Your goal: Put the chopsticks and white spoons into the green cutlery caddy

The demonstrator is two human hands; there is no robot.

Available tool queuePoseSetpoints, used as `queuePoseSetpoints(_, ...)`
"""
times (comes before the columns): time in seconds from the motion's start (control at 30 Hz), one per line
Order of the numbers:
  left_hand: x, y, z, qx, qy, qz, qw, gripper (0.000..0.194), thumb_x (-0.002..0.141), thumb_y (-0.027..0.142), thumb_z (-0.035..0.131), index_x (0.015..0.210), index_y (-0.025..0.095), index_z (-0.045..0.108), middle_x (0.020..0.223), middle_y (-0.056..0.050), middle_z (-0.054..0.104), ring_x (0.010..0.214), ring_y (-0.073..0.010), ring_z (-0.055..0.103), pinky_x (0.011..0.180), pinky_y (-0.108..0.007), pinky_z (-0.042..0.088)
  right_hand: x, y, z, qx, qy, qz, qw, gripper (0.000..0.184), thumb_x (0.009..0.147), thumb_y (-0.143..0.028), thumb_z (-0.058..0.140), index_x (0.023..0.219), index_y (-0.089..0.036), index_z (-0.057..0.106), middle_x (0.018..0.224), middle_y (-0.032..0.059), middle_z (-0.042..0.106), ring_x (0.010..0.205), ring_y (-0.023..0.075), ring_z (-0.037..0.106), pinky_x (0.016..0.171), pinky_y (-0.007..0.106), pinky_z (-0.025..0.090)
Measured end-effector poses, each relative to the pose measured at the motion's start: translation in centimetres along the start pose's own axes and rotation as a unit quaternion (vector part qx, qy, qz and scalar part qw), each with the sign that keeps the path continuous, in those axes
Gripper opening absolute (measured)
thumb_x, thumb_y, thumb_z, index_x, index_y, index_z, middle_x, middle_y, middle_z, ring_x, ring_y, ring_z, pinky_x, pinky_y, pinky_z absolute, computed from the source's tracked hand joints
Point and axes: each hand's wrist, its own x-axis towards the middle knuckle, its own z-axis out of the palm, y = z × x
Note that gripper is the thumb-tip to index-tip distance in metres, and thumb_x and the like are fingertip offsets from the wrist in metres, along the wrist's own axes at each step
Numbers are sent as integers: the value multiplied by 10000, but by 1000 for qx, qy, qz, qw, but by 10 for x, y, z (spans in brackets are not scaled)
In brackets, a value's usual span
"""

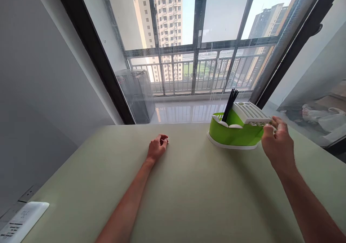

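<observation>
A green and white utensil holder (pixel 229 135) is at the far right of the table, with slots and round holes in its white top. Several black chopsticks (pixel 230 105) lean upright in its open left part. My right hand (pixel 279 145) is closed on the holder's right end, fingers at the edge of the white top. Whether the holder's base rests fully on the table I cannot tell. My left hand (pixel 157 147) lies on the table left of the holder, fingers curled in. A small whitish spot shows at its fingertips, too small to name.
The pale green table (pixel 183 199) ends at a glass door with a dark frame (pixel 100 66). A white device with dark slots (pixel 24 221) sits at the lower left edge. Beyond the glass are a grey cabinet-like box (pixel 139 95) and balcony railing (pixel 186 71).
</observation>
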Motion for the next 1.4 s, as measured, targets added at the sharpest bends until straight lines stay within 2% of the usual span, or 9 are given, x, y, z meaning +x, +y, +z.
queuePoseSetpoints(0.07, 0, 0, 0, 1, -1, 0, 1000, 218, 905, 346, 490, 999, 246, 660, 903, -4, 770, 785, -184, 700, 764, -307, 520, -5, -10, -3, 3, -52, 60, 997, 538, 944, -434, 341, 1352, -194, 595, 1070, 137, 707, 914, 292, 639, 803, 411, 473)
queuePoseSetpoints(0.13, 0, 0, 0, 2, 0, 0, 1000, 220, 906, 345, 489, 1000, 246, 662, 903, -5, 770, 775, -184, 698, 761, -307, 521, -7, -17, -7, -2, -72, 87, 994, 524, 949, -463, 340, 1320, -218, 617, 993, 123, 701, 870, 284, 618, 763, 386, 440)
queuePoseSetpoints(0.33, -1, 1, 0, 6, 3, -2, 1000, 217, 906, 337, 499, 1007, 249, 671, 923, -3, 775, 780, -182, 701, 789, -312, 530, -8, -20, -7, -24, -113, 74, 990, 484, 951, -508, 372, 1264, -220, 602, 994, 153, 705, 823, 291, 614, 718, 378, 408)
queuePoseSetpoints(0.5, -1, 3, 0, 9, 3, -4, 1000, 219, 905, 330, 499, 1005, 247, 674, 915, -6, 775, 779, -182, 702, 790, -310, 534, -10, -3, 10, -74, -179, 21, 981, 501, 904, -614, 460, 1218, -234, 545, 1027, 156, 717, 808, 313, 648, 665, 376, 419)
queuePoseSetpoints(0.63, -1, 3, 0, 9, 0, -3, 1000, 222, 908, 334, 498, 1010, 251, 677, 919, -2, 775, 776, -181, 699, 783, -309, 532, -14, 9, 23, -105, -174, -68, 977, 461, 892, -603, 507, 1114, -204, 573, 886, 142, 714, 691, 286, 647, 606, 365, 433)
queuePoseSetpoints(0.7, -1, 2, 0, 9, 2, -3, 1000, 223, 908, 335, 498, 1011, 251, 677, 921, -2, 774, 774, -181, 696, 785, -311, 529, -18, 10, 28, -133, -181, -98, 970, 437, 898, -574, 511, 1086, -184, 577, 853, 143, 710, 702, 293, 660, 601, 362, 442)
queuePoseSetpoints(0.93, -1, 2, 1, 7, 3, -3, 1000, 218, 902, 324, 507, 1008, 242, 678, 932, -12, 773, 781, -182, 693, 772, -308, 522, -37, 2, 43, -187, -195, -234, 934, 349, 870, -471, 550, 1022, -159, 592, 1015, 182, 705, 983, 338, 652, 811, 413, 508)
queuePoseSetpoints(1.23, 0, 1, 0, 4, 3, -1, 1000, 216, 901, 316, 509, 1011, 242, 680, 924, -12, 774, 775, -181, 694, 771, -300, 519, -65, -12, 57, -204, -206, -301, 909, 294, 899, -376, 559, 1072, -146, 618, 1081, 175, 664, 1108, 344, 572, 1039, 479, 424)
queuePoseSetpoints(1.4, 0, 1, 0, -1, 0, 2, 1000, 223, 899, 319, 509, 1015, 242, 683, 914, -7, 771, 770, -178, 693, 771, -296, 512, -78, -29, 56, -183, -219, -315, 905, 194, 918, -309, 540, 1033, -173, 617, 1070, 162, 668, 1094, 332, 583, 1080, 489, 409)
